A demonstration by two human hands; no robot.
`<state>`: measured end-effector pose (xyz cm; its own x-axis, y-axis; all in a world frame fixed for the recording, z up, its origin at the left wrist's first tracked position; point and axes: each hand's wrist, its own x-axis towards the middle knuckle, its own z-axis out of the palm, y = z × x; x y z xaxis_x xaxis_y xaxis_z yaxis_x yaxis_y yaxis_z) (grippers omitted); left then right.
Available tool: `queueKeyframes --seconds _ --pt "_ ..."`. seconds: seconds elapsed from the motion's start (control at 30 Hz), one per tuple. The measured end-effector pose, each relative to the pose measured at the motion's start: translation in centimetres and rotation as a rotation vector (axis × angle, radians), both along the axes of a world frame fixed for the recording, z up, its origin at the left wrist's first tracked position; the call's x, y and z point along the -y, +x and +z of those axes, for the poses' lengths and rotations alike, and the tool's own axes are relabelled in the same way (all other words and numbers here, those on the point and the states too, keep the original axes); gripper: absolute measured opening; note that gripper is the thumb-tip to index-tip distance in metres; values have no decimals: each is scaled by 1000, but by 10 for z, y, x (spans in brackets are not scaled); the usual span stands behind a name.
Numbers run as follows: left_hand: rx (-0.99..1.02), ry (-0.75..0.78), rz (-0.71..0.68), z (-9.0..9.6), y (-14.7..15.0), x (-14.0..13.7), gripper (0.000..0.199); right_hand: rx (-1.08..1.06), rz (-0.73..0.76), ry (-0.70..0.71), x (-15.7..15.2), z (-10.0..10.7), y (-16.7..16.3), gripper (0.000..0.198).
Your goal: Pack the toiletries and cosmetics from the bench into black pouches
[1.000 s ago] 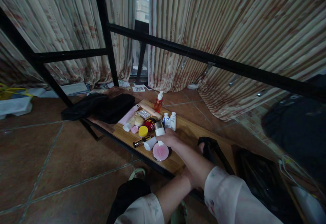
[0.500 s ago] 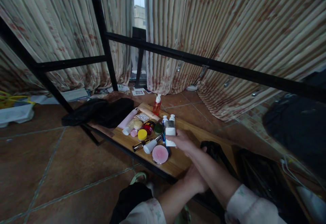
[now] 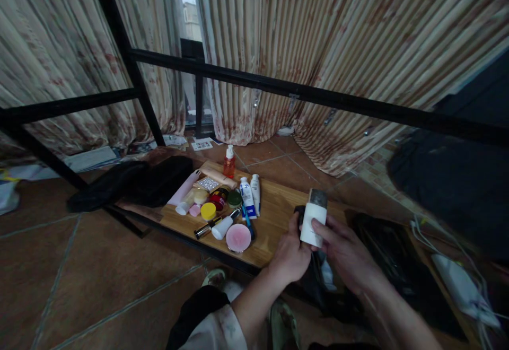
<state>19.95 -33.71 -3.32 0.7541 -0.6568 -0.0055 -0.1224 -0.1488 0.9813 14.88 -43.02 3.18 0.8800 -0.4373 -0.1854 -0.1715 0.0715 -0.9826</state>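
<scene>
My right hand [image 3: 350,252] grips a white bottle [image 3: 314,228] with a grey top, holding it above the mouth of a black bag [image 3: 314,281]. Close beside it, my left hand [image 3: 292,254] is closed on the bag's edge, its fingertips partly hidden. Something pale shows inside the bag. To the left on the wooden board lie two white tubes [image 3: 248,199], a round pink compact [image 3: 238,238], a white pump bottle [image 3: 223,228], a yellow-lidded jar [image 3: 208,211], a dark green jar [image 3: 234,198] and a glittery palette [image 3: 207,183].
An orange pump bottle [image 3: 229,163] stands behind the wooden board [image 3: 274,201]. Black cloth [image 3: 159,180] lies at the board's left end, and another black bag [image 3: 389,244] on the right. A black metal rail [image 3: 246,80] crosses in front of the curtains.
The white bottle has moved right in my right hand, from beside the tubes to above the black bag. My left hand has come up next to it. The view has shifted right.
</scene>
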Motion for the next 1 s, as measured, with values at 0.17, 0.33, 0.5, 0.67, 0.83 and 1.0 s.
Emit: queueKeyframes --seconds 0.17,0.33,0.5,0.67,0.83,1.0 --pt "21 81 19 1 4 -2 67 -33 -49 14 3 -14 -35 46" --pt "47 90 61 -1 9 -2 67 -13 -136 -159 19 -25 -49 38" --pt "101 20 33 -4 16 -2 64 -99 -219 -377 44 -36 -58 33" --pt "139 25 36 -3 18 -2 63 -217 -198 -577 56 -47 -63 25" --pt "143 38 45 -6 20 3 67 -295 -161 -561 47 -51 -57 26" --pt "151 50 73 -3 19 4 66 -321 -147 -585 37 -47 -42 28"
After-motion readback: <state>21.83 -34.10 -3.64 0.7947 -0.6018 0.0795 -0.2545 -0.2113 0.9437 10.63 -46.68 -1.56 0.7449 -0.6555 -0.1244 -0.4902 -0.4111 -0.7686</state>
